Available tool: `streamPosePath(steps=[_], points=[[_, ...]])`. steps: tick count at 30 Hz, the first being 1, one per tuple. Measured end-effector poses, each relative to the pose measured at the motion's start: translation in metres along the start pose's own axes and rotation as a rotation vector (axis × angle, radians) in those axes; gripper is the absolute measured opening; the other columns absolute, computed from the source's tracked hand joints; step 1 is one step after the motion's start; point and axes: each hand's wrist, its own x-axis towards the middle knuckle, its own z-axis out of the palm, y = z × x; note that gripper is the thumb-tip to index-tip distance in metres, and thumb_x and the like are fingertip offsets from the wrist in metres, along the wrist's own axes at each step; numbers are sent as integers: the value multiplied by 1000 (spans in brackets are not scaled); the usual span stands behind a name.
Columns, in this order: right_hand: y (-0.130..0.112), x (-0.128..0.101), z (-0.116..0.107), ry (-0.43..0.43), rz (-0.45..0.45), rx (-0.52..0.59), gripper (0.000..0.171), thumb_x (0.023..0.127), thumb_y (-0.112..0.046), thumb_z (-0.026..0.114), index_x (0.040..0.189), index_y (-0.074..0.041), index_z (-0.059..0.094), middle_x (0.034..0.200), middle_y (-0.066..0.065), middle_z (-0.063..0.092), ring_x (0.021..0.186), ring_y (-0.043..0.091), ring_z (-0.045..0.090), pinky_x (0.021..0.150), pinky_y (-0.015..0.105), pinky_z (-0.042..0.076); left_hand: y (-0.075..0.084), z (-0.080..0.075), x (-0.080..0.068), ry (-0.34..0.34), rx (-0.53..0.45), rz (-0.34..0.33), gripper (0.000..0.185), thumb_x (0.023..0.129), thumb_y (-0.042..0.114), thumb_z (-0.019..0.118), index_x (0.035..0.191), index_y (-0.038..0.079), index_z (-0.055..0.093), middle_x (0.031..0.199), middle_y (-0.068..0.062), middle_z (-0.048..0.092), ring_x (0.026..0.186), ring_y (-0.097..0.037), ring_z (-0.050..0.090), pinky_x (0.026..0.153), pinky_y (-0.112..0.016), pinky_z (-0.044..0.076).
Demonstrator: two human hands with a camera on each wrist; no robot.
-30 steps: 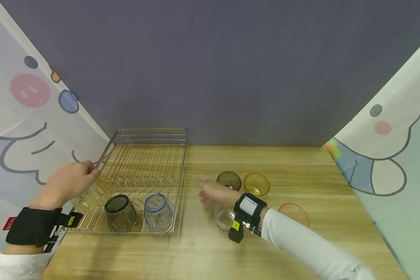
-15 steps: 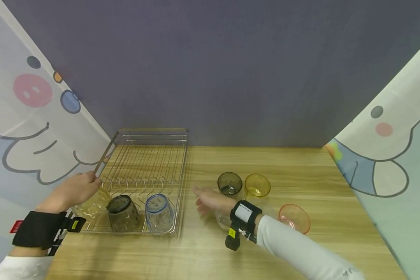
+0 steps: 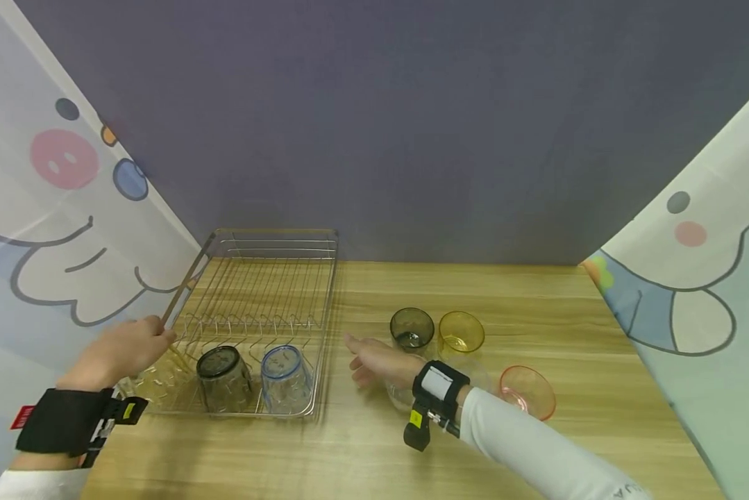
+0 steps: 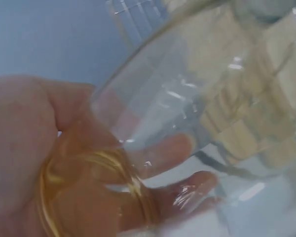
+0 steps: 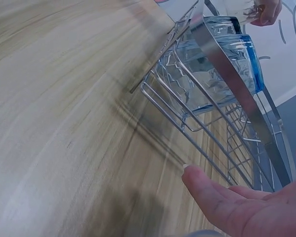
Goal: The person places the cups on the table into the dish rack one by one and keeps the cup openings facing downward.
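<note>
Left hand: the left hand point(image 3: 121, 351) is closed round a pale yellow glass point(image 3: 162, 375); in the left wrist view the fingers point(image 4: 163, 158) are seen through the glass wall, curled against it, with the thumb on the near side.
Yellow glass: it is held tilted at the near left corner of the wire dish rack point(image 3: 324, 305), just beside the dark glass point(image 3: 223, 378); whether it already rests on the rack wires cannot be told.
Right hand: the right hand point(image 3: 377, 361) is held with fingers straight and spread, gripping nothing, over the wooden table point(image 3: 536, 292) between the rack and the loose cups.
Nearest to right hand: a clear glass point(image 3: 402, 394) lies just beside the wrist, partly covered by the hand and its strap; contact cannot be made out.
Rack contents: 2 glasses are stood upside down in the near row, the dark one and a blue-rimmed glass point(image 3: 284, 378).
Table cups: a smoke-grey cup point(image 3: 411, 328), an amber cup point(image 3: 461, 331) and a pink cup point(image 3: 527, 391) are stood upright to the right of the hand.
Hard to make out: the left wrist view is filled by blurred glass, so the rack is only glimpsed; in the right wrist view only the fingertips and palm edge point(image 5: 237, 202) are shown, cut off at the frame.
</note>
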Motion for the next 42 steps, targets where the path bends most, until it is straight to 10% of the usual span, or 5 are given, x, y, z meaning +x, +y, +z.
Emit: streamPosePath(steps=[15,42], points=[[4,-2,1,-23,14,-16,75,104,-56,33,151,2,27,138,29,50,120,44,58,107,56,43,1,37,7,134,-63,-49,39,105,23,33,100,-9,55,89,-28,57,76,-38,54,65,-49,42],[4,3,7,10,31,-2,70,105,-48,36,148,7,29,130,28,54,116,41,60,104,51,47,-7,61,20,108,-92,-125,40,104,29,35,72,9,45,66,-7,43,62,-23,44,61,-40,34]])
